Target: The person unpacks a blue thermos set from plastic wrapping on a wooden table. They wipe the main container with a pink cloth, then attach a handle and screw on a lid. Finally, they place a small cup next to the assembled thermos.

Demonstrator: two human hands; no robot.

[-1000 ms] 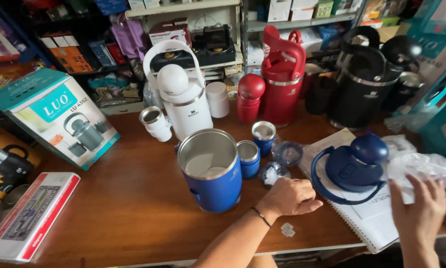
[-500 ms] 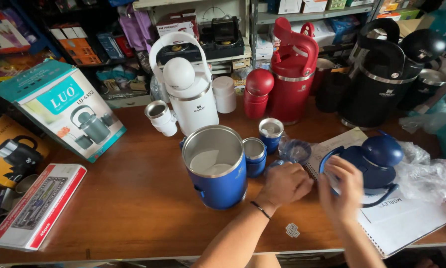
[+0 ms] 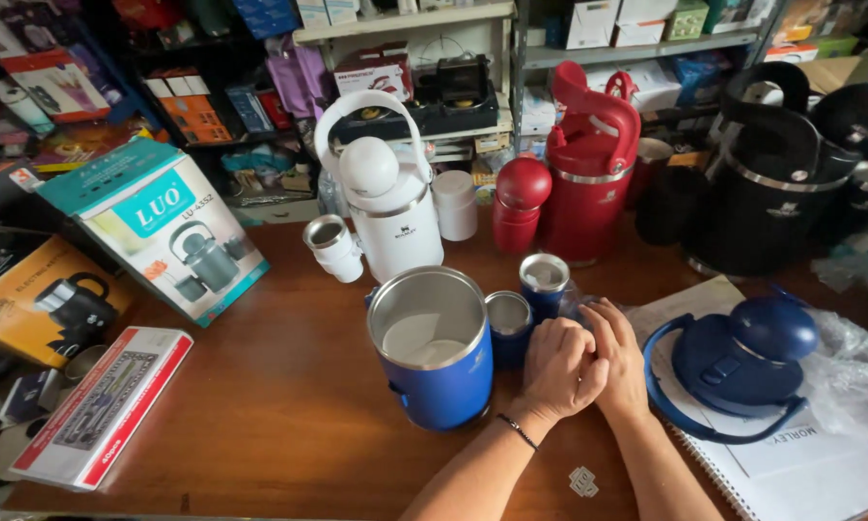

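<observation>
Hands meet at the table's centre: your left hand (image 3: 561,367) and right hand (image 3: 619,359) close together over something hidden. At nine o'clock, touching, stands the open blue jug (image 3: 432,359), likely steel, rigid, slick; grasp its body.

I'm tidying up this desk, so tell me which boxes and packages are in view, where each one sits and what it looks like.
Teal and white carton: left of the blue pot, tilted, pictures a kettle.
Orange and black box: far left edge, pictures a dark kettle.
Flat red and white box: front left on the table.
White cartons: top shelf, behind.
</observation>
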